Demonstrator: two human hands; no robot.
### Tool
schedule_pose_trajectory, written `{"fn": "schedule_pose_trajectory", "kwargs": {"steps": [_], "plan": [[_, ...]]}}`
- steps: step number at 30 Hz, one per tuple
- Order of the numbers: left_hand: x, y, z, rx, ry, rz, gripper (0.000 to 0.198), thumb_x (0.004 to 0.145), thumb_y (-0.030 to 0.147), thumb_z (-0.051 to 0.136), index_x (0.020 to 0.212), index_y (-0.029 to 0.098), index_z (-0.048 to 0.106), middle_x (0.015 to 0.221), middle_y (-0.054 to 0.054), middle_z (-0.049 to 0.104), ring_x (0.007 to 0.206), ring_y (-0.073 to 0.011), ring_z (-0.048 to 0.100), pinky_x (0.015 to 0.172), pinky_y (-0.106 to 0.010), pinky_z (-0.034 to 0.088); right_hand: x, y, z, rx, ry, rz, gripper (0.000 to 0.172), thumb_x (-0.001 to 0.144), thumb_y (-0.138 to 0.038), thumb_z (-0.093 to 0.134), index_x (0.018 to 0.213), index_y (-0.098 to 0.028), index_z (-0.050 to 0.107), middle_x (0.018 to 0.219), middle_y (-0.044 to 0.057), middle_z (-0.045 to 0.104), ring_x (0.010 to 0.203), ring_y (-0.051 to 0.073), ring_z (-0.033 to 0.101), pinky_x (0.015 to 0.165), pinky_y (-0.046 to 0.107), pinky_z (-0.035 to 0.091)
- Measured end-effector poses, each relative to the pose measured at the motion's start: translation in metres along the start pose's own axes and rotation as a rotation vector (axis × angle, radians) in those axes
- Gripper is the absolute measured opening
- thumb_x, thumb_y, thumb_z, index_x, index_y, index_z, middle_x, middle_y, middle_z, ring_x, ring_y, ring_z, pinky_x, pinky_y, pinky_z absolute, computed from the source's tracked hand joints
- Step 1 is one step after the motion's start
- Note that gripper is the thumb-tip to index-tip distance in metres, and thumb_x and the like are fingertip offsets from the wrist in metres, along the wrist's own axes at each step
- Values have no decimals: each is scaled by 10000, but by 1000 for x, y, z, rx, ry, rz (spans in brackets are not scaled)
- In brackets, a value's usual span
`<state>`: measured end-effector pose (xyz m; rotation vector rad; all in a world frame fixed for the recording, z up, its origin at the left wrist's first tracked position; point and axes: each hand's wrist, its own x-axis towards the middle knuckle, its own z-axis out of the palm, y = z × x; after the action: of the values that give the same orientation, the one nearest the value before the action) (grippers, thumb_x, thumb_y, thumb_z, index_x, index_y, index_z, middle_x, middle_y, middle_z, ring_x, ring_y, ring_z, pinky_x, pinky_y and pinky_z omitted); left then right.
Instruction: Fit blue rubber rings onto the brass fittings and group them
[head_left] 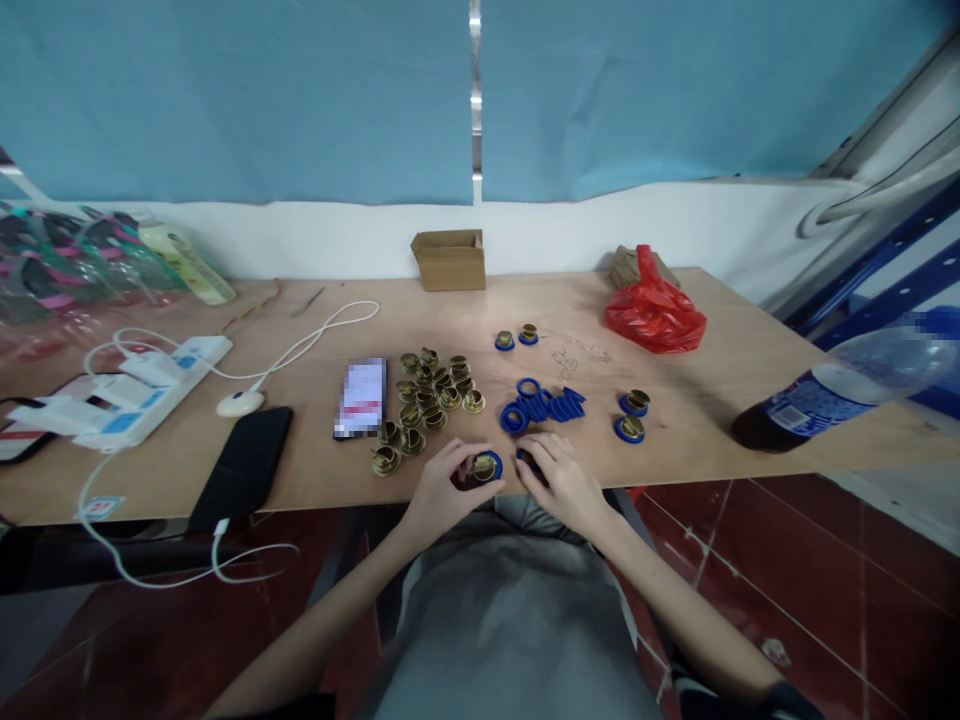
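Where the table (750,360) ends nearest to the person, the left hand (448,487) is closed on a brass piece (485,467). The piece is small, round and golden, and a blue collar sits around it. It is between the thumb and the fingertips, at the right end of this hand.

Just right of it, the right hand (562,482) lies palm down with its fingers bent over a dark blue part (524,458). Most of this part is hidden, so I cannot tell whether the fingers grip it. The two hands are almost touching.

A little farther, a heap of blue rings (541,405) lies beyond the right hand, and a heap of brass pieces (427,398) lies beyond the left hand. To the right of the rings are two brass pieces with blue collars (632,415). Two more (516,338) are farther back.

At the far edge there is a cardboard box (448,259), and a red bag (654,310) is to its right.
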<state>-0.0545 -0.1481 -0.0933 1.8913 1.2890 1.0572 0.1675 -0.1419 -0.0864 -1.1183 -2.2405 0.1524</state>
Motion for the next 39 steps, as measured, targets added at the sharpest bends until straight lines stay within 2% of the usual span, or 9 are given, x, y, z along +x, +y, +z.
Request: {"fn": "schedule_pose_trajectory", "kwargs": {"steps": [6, 11, 17, 21, 25, 30, 33, 36, 39], "plan": [[2, 0, 0, 3, -30, 10, 338, 804, 171, 761, 1137, 210, 723, 803, 22, 540, 660, -126, 541, 624, -243, 468, 1, -1, 0, -17, 13, -19, 146, 1019, -234, 538, 1129, -171, 610, 1062, 128, 703, 1011, 282, 649, 883, 451, 542], [3, -2, 1, -22, -42, 7, 334, 830, 176, 732, 1161, 201, 700, 811, 10, 565, 683, -138, 557, 651, -256, 487, 0, 0, 0, -12, 21, -23, 172, 1017, -247, 546, 1160, -174, 608, 1069, 132, 704, 1017, 288, 657, 883, 461, 551], [4, -5, 0, -84, -66, -5, 360, 852, 173, 703, 1209, 193, 671, 851, -5, 607, 712, -146, 579, 659, -261, 499, 3, -5, -2, 53, 131, -72, 233, 1008, -234, 567, 1233, -181, 595, 1118, 131, 713, 1043, 275, 659, 898, 445, 544], [4, -6, -2, -98, -93, 22, 345, 858, 168, 702, 1200, 208, 677, 842, 9, 601, 720, -141, 578, 670, -256, 500, 13, -16, 3, 33, 108, -96, 165, 1008, -254, 578, 1143, -179, 636, 1043, 117, 731, 970, 271, 658, 853, 435, 525], [4, -8, -1, -111, -85, -25, 230, 839, 185, 735, 1063, 196, 684, 838, 10, 618, 720, -141, 588, 666, -251, 500, 19, -20, 14, 0, 104, -86, 136, 1019, -205, 543, 994, -183, 674, 924, 95, 728, 867, 247, 647, 782, 410, 514], [4, -6, 1, -107, -31, -4, 289, 813, 183, 764, 1087, 219, 680, 939, -11, 636, 812, -159, 623, 729, -266, 521, 17, -20, 12, 250, 218, -36, 149, 1026, -172, 533, 1038, -199, 679, 1023, 97, 726, 950, 225, 689, 844, 377, 566], [3, -3, 0, -153, -51, -32, 288, 824, 201, 759, 1097, 220, 671, 936, -11, 664, 815, -161, 642, 747, -275, 536, 16, -21, 5, 405, 251, 2, 185, 1033, -145, 499, 1052, -216, 669, 1066, 85, 728, 1003, 206, 710, 885, 337, 581], [2, -1, 0, -245, -95, -83, 276, 860, 231, 731, 1124, 210, 656, 949, -20, 713, 844, -167, 687, 782, -288, 561, 16, -22, 3, 447, 245, 34, 187, 1036, -141, 481, 1028, -224, 649, 1011, 68, 737, 956, 198, 724, 856, 324, 591], [3, -1, 0, -244, -98, -71, 237, 874, 235, 713, 1105, 203, 667, 960, -30, 727, 863, -173, 699, 787, -293, 572, 14, -22, 7, 417, 205, 52, 163, 1030, -154, 489, 1070, -225, 631, 1023, 77, 738, 958, 208, 726, 860, 343, 600]]}}
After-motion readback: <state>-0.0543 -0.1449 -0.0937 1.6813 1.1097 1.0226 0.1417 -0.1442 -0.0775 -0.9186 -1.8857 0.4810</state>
